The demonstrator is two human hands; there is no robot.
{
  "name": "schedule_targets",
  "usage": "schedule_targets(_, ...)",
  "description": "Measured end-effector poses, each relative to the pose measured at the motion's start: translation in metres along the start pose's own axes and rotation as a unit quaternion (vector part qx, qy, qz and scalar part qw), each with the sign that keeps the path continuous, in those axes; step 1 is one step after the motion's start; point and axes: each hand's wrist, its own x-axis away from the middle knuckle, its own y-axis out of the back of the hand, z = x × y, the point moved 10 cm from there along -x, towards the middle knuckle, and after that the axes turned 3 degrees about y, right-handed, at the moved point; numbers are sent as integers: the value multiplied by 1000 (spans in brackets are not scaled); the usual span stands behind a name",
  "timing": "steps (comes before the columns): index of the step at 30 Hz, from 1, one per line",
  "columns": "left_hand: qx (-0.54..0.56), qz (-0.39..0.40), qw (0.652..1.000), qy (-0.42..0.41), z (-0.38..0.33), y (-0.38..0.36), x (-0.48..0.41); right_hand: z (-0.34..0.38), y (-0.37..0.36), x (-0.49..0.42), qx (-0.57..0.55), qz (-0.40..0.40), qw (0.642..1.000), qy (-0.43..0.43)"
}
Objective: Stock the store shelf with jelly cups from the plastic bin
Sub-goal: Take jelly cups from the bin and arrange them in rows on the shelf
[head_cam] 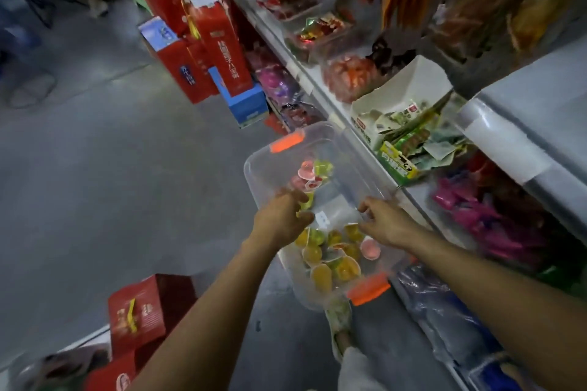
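Left hand and right hand grip opposite rims of clear plastic bin, fingers curled. Jelly cups loose inside; shelf just right of it.

On the tall red carton, standing on the floor up and left of the plastic bin, a vertical line of pale Chinese characters is printed, read as 桂圆莲子八宝粥. Print on the white carton right of the bin and on the bin's small white label is too blurred to be read.
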Motion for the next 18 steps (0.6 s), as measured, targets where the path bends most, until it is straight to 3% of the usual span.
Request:
schedule_targets(5,-55,40,997,32,27,-64,-94,-52,-52,-80,-4,52,997,-53)
schedule_targets(11,-206,43,977,34,47,-123,-156,-114,-152,-133,17,138,987,-82)
schedule_targets(18,-305,43,949,60,58,-147,-191,-108,-156,-144,69,84,990,-91)
